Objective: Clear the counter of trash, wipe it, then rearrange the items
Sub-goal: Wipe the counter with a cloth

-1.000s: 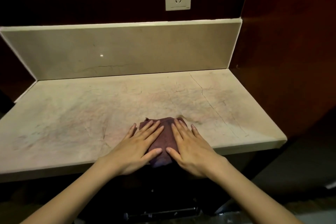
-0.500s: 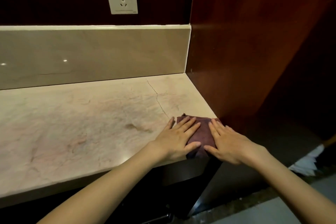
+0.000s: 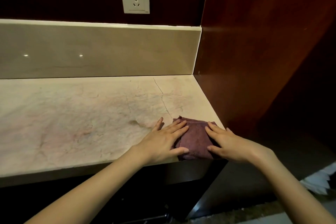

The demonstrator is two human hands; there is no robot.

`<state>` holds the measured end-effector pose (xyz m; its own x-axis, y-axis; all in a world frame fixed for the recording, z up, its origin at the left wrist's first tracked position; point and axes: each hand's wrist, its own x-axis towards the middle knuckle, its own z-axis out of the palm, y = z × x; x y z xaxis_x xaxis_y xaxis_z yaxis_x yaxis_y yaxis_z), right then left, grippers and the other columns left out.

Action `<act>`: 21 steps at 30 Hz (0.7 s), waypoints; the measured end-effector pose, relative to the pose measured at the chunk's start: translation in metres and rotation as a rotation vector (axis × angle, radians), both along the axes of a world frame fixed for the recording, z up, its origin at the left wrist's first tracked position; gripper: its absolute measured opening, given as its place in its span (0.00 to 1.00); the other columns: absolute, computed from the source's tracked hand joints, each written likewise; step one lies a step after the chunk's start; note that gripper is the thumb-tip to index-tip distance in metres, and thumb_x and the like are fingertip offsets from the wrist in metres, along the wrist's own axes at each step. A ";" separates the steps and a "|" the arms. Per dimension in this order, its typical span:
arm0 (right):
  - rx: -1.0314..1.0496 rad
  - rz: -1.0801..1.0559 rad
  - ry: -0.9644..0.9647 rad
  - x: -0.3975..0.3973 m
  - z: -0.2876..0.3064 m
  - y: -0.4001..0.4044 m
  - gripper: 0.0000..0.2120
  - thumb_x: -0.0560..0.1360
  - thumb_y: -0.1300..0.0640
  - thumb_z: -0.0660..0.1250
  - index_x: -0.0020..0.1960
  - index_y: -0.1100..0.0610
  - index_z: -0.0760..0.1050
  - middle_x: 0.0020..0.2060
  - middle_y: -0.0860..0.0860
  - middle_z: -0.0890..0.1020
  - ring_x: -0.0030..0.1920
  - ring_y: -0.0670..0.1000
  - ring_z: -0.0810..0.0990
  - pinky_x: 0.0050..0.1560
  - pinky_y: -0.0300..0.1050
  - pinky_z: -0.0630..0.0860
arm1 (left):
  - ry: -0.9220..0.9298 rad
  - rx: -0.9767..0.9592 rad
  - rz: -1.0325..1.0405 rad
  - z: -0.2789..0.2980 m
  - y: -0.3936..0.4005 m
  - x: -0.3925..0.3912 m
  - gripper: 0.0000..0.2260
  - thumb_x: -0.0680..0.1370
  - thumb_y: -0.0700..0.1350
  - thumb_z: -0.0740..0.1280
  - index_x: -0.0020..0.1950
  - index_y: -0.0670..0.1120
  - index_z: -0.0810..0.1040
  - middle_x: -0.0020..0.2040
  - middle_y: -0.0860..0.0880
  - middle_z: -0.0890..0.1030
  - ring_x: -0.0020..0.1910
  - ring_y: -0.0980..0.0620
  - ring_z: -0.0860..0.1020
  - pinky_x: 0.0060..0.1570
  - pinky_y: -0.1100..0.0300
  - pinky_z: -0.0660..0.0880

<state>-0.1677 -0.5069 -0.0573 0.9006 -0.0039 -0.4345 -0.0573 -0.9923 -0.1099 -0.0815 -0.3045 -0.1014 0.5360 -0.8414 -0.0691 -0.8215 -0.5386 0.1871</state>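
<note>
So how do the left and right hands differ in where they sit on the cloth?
The left hand covers the cloth's left side, with its outer fingers on bare counter. The right hand covers the cloth's right side, at the counter's end by the wood panel. Both lie flat, fingers straight, pressing down near the front edge.

Cloth (image 3: 195,140) edges under both hands (image 3: 164,142); counter (image 3: 72,114) cut off left.

1 head view — down onto counter (image 3: 81,114).
</note>
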 end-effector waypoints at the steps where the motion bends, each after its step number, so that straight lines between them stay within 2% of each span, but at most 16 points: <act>1: 0.013 0.021 -0.025 0.001 -0.001 0.002 0.34 0.82 0.48 0.56 0.78 0.57 0.40 0.77 0.52 0.38 0.77 0.48 0.39 0.75 0.49 0.39 | -0.001 0.008 0.011 0.001 0.005 -0.001 0.34 0.78 0.66 0.52 0.79 0.53 0.46 0.79 0.55 0.45 0.76 0.60 0.42 0.72 0.49 0.32; 4: 0.061 0.089 -0.114 0.006 -0.006 0.010 0.36 0.79 0.47 0.60 0.79 0.54 0.45 0.77 0.47 0.39 0.77 0.45 0.40 0.74 0.48 0.38 | -0.009 0.023 0.043 0.004 0.022 -0.002 0.35 0.77 0.67 0.52 0.79 0.54 0.46 0.79 0.55 0.46 0.76 0.60 0.42 0.73 0.48 0.33; 7: 0.173 0.111 -0.177 0.009 -0.010 0.020 0.36 0.77 0.46 0.64 0.78 0.50 0.49 0.78 0.44 0.46 0.76 0.41 0.44 0.74 0.47 0.38 | -0.021 0.026 0.088 0.004 0.051 0.000 0.37 0.75 0.70 0.51 0.79 0.55 0.47 0.78 0.57 0.46 0.74 0.64 0.41 0.73 0.48 0.32; 11: 0.258 0.182 -0.261 0.015 -0.018 0.048 0.37 0.74 0.45 0.68 0.77 0.48 0.55 0.77 0.40 0.51 0.71 0.33 0.47 0.74 0.47 0.41 | -0.047 0.011 0.155 0.003 0.096 -0.004 0.35 0.75 0.69 0.52 0.78 0.56 0.48 0.78 0.59 0.47 0.74 0.64 0.41 0.71 0.52 0.31; 14: 0.319 0.223 -0.333 0.020 -0.025 0.075 0.36 0.72 0.44 0.71 0.76 0.47 0.60 0.75 0.38 0.57 0.73 0.35 0.53 0.75 0.46 0.46 | -0.070 -0.061 0.197 0.001 0.128 -0.010 0.36 0.73 0.71 0.50 0.77 0.57 0.53 0.77 0.60 0.51 0.74 0.66 0.44 0.69 0.56 0.30; 16: 0.366 0.245 -0.432 0.023 -0.031 0.089 0.33 0.70 0.45 0.73 0.72 0.47 0.68 0.71 0.39 0.66 0.71 0.40 0.62 0.71 0.37 0.55 | -0.055 -0.175 0.220 -0.003 0.146 -0.014 0.35 0.71 0.72 0.51 0.75 0.58 0.61 0.76 0.61 0.58 0.73 0.68 0.48 0.71 0.57 0.33; 17: 0.391 0.257 -0.474 0.024 -0.033 0.096 0.29 0.68 0.45 0.73 0.68 0.48 0.72 0.67 0.40 0.71 0.67 0.41 0.66 0.67 0.34 0.59 | -0.030 -0.258 0.234 -0.005 0.154 -0.017 0.32 0.72 0.69 0.52 0.72 0.58 0.66 0.74 0.61 0.63 0.72 0.68 0.52 0.72 0.57 0.36; 19: 0.451 0.249 -0.511 0.023 -0.034 0.111 0.21 0.67 0.44 0.72 0.56 0.50 0.77 0.56 0.42 0.76 0.58 0.42 0.71 0.58 0.36 0.67 | 0.041 -0.404 0.269 -0.005 0.167 -0.020 0.22 0.75 0.61 0.60 0.65 0.56 0.75 0.69 0.60 0.72 0.69 0.67 0.62 0.75 0.55 0.42; 21: 0.545 0.200 -0.534 0.023 -0.033 0.129 0.15 0.65 0.45 0.71 0.47 0.51 0.78 0.48 0.43 0.78 0.52 0.44 0.75 0.51 0.40 0.72 | 0.118 -0.492 0.306 0.001 0.183 -0.021 0.14 0.75 0.53 0.67 0.59 0.54 0.80 0.61 0.59 0.80 0.64 0.64 0.73 0.75 0.57 0.46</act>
